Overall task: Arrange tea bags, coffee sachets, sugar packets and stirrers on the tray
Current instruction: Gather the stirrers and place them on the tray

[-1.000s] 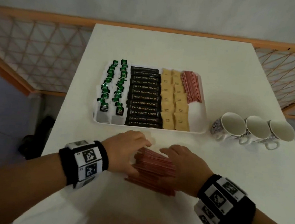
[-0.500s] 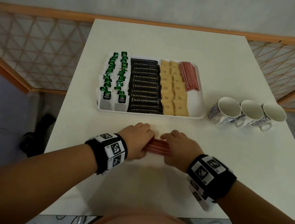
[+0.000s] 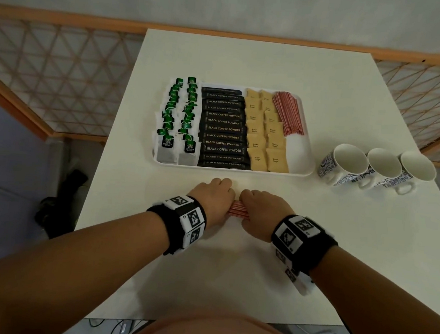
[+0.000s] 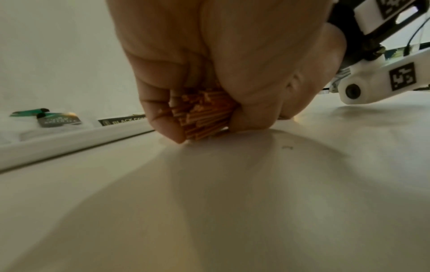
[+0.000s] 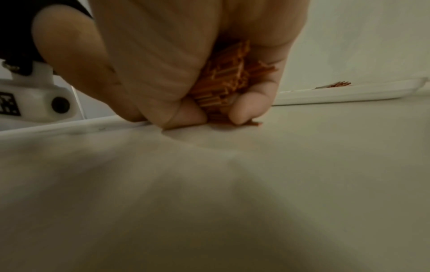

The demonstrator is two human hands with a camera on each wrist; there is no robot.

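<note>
Bare forearms; black wristbands [image 3: 183, 218] carrying white blocks with square black-white markers.

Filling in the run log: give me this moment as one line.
left hand: grips stirrer bundle | right hand: grips same bundle | bundle: on table, before tray | tray: stirrer corner free

Dim, flat, warm-tinted light from overhead fills all three views. In the head view the white rectangular table [image 3: 247, 69] is brightest toward 12 o'clock and greys toward 6 o'clock; the wooden lattice railing [image 3: 49, 74] bows with wide-angle distortion toward 9 and 3 o'clock. Both wrist views are soft and murky: broad blurred shadows spread across the tabletop from centre to 6 o'clock, and the near surface is out of focus.
</note>
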